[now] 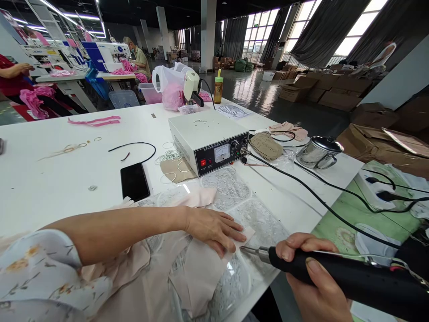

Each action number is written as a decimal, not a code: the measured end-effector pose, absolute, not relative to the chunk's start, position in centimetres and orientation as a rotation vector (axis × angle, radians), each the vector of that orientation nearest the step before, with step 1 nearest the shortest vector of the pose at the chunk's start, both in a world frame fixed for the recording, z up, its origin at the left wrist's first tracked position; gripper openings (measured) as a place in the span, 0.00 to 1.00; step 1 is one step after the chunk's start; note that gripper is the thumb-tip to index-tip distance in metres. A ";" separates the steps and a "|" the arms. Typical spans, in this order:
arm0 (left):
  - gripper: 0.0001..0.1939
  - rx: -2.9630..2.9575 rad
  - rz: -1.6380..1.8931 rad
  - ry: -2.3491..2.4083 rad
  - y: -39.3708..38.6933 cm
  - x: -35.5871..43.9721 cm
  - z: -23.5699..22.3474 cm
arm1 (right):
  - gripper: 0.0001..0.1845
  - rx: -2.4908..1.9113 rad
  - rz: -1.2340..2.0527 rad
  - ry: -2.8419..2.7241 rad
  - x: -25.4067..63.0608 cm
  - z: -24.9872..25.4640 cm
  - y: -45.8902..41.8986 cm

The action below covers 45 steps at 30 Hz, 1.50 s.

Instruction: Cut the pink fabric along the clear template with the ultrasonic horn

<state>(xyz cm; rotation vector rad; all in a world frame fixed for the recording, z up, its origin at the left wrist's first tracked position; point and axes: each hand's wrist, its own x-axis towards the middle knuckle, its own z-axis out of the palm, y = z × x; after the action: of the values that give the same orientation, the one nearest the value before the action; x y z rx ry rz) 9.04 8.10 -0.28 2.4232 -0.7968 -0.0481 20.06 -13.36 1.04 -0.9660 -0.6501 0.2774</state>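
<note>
My left hand [214,229] lies flat with fingers stretched out, pressing pale pink fabric [203,273] onto a clear, scratched plastic sheet [264,217]. My right hand [311,273] is wrapped around a black ultrasonic handpiece [298,264]. Its thin metal tip points left and sits just right of my left fingers, at the fabric's edge; whether it touches the cloth I cannot tell. More pale fabric lies bunched beneath my left forearm. A black cable runs from the handpiece side to a white control box [208,141] with a meter and red switch.
A black phone [134,181], white elastic loops [168,155] and pink strips [94,121] lie on the white table [83,154]. A steel mug [320,152] stands near the right edge. Behind are a plastic bag [172,87] and a yellow-green bottle [218,89]. Co-workers sit at sewing machines.
</note>
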 end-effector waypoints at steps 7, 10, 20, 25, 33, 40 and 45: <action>0.02 2.479 -0.187 -0.762 8.0 9.2 -0.3 | 0.05 -0.990 0.308 -0.637 19.6 1.4 -13.7; 0.04 2.420 -0.090 -0.795 8.1 9.1 -0.6 | 0.06 -0.996 0.313 -0.616 19.1 1.6 -14.0; 0.01 2.349 -0.045 -0.746 8.2 9.1 -1.1 | 0.06 -1.019 0.314 -0.664 18.6 1.7 -13.5; 0.02 2.340 -0.062 -0.743 8.2 9.1 -1.1 | 0.05 -1.024 0.314 -0.689 18.5 1.6 -13.5; 0.02 2.339 -0.009 -0.740 8.2 9.1 -1.3 | 0.06 -1.033 0.304 -0.669 18.5 1.9 -13.4; 0.03 2.365 0.005 -0.810 8.3 9.2 -1.6 | 0.06 -1.002 0.360 -0.695 18.1 1.9 -14.0; 0.05 2.399 -0.043 -0.832 8.3 9.3 -1.9 | 0.06 -0.987 0.367 -0.693 17.9 1.8 -14.0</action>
<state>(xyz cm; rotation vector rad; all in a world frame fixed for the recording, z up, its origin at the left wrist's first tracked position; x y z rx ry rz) 9.26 8.30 -1.87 2.3987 -0.8325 -0.0428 17.94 -13.97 1.76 -0.9869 -0.6926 0.3675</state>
